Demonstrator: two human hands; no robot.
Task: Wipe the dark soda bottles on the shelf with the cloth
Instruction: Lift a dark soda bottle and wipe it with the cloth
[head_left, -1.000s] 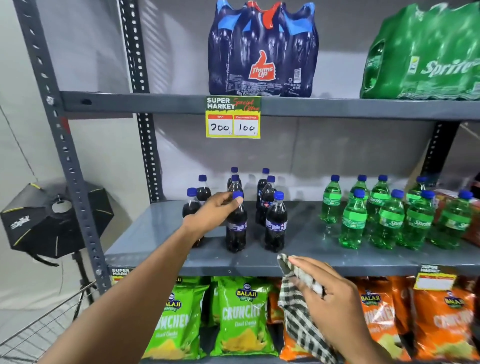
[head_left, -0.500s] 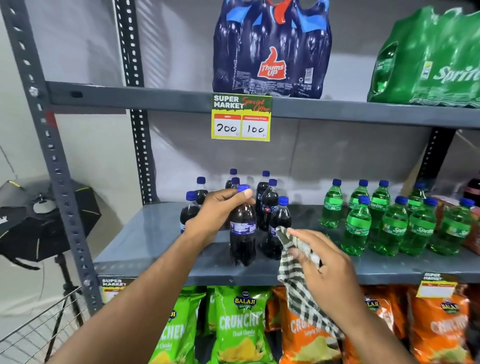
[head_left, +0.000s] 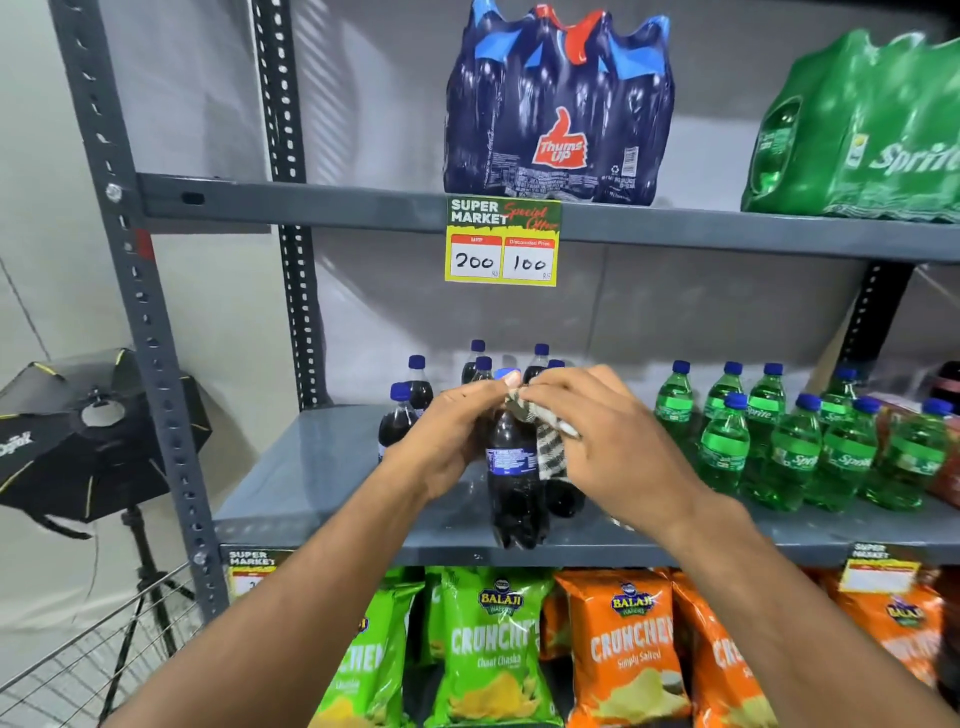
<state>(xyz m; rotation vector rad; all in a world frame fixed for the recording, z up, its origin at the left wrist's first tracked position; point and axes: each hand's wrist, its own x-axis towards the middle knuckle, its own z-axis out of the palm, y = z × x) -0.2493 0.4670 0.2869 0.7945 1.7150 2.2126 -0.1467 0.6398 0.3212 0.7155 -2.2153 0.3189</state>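
Observation:
A dark soda bottle (head_left: 514, 483) with a blue cap is held at the front edge of the grey middle shelf (head_left: 311, 483). My left hand (head_left: 447, 441) grips its neck and shoulder from the left. My right hand (head_left: 613, 441) presses a black-and-white checked cloth (head_left: 545, 441) against the bottle's upper right side. Several more dark bottles (head_left: 410, 395) stand behind on the shelf, partly hidden by my hands.
Green Sprite bottles (head_left: 789, 447) crowd the shelf's right half. Shrink-wrapped packs (head_left: 556, 104) sit on the upper shelf above a price tag (head_left: 501, 241). Chip bags (head_left: 493, 644) fill the shelf below. A studio light (head_left: 78, 441) and wire basket (head_left: 78, 660) stand left of the rack.
My left hand pulled the dark bottle forward to the shelf edge. My right hand rose from below the shelf and brought the cloth onto the bottle's neck.

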